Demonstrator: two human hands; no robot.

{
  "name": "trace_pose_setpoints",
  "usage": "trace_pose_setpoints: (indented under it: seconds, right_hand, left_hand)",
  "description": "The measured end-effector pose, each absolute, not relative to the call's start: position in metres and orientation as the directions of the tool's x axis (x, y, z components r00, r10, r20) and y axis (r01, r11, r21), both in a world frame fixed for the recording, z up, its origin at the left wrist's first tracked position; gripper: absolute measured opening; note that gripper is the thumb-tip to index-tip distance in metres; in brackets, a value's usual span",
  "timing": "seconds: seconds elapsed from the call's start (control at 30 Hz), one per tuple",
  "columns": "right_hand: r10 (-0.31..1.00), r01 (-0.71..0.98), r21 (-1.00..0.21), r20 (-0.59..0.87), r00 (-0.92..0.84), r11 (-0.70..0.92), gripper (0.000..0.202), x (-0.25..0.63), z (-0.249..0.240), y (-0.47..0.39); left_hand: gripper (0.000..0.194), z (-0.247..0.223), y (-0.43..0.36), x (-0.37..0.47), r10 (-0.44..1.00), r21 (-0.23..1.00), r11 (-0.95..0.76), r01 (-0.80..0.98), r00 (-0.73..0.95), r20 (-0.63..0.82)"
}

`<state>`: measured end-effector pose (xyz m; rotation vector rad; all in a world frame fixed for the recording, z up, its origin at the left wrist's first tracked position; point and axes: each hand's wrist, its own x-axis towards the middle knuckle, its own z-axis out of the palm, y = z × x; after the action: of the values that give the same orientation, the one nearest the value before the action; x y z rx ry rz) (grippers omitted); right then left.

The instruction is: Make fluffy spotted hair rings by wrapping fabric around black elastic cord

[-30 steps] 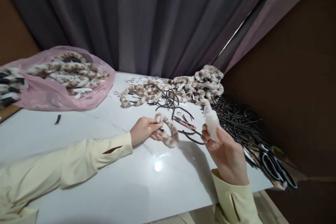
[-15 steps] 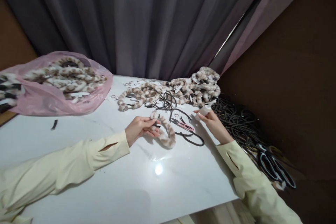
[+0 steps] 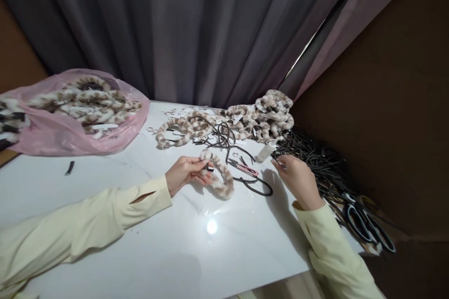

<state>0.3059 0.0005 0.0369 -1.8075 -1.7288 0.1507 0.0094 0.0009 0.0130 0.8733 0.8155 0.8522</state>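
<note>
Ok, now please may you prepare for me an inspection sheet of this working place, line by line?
Surface: white table, glossy, reflecting a light.
Work items: furry ring in the left hand; white bottle near the right hand.
Clutter: pink-handled cutter, loose furry rings, black scrap, pink bag with furry pieces inside.
Hands: left grips the ring with its fingers; right has curled fingers, contents unclear.
Cables: no plugged cable seen; black cords heaped at right.
Surroundings: dark curtain behind; brown panel at right.
</note>
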Motion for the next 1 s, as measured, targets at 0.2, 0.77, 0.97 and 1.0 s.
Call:
trace_pose_setpoints:
  seconds: [0.2, 0.77, 0.97, 1.0]
  right_hand:
    - [0.892, 0.905, -0.053, 0.199, -0.405, 0.423, 0.025, 0.249, 0.044, -0.016]
    - [0.937, 0.537, -0.771, 0.237, -0.258, 0.343, 0.019, 0.237, 0.051, 0.007]
    - [0.983, 0.978, -0.106, 0.06, -0.176, 0.181, 0.032, 0.26, 0.047, 0.013]
    - [0.988, 0.99, -0.013, 0.063, -0.138, 0.139, 0.038, 0.265, 0.048, 0.014]
  left_hand:
    - [0.024, 0.012, 0.001, 0.008, 0.875, 0.891, 0.363, -0.274, 0.43, -0.224]
    - [0.024, 0.013, 0.004, 0.005, 0.859, 0.868, 0.397, -0.298, 0.455, -0.236]
    - [0.023, 0.013, 0.004, 0.004, 0.854, 0.871, 0.401, -0.282, 0.461, -0.244]
    - [0.023, 0.013, 0.004, 0.004, 0.854, 0.872, 0.4, -0.282, 0.46, -0.243]
